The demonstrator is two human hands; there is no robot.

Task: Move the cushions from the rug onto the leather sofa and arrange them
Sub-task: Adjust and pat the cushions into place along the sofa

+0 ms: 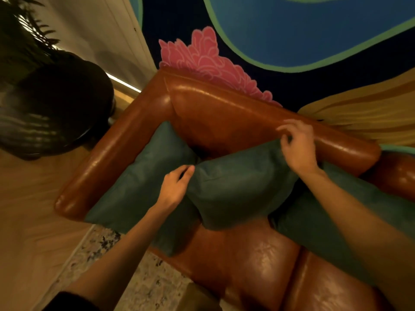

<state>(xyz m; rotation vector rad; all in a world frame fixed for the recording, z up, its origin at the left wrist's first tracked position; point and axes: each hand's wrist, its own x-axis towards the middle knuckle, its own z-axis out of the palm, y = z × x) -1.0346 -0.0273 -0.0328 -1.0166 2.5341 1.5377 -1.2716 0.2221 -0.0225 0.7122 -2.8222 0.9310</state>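
A brown leather sofa point(224, 113) fills the middle of the head view, its corner at the upper left. Three dark teal cushions lie on it. One cushion point(139, 182) leans along the left armrest. A middle cushion point(238, 185) stands against the backrest. My left hand point(175, 189) pinches its left top corner, and my right hand point(296, 147) pinches its right top corner near the backrest's upper edge. A third cushion point(325, 225) lies to the right, partly hidden under my right forearm.
A large dark plant pot point(56, 108) with fronds stands on the wooden floor left of the armrest. A speckled rug point(146, 283) lies in front of the sofa. A painted wall with blue, pink and yellow shapes point(292, 30) rises behind it.
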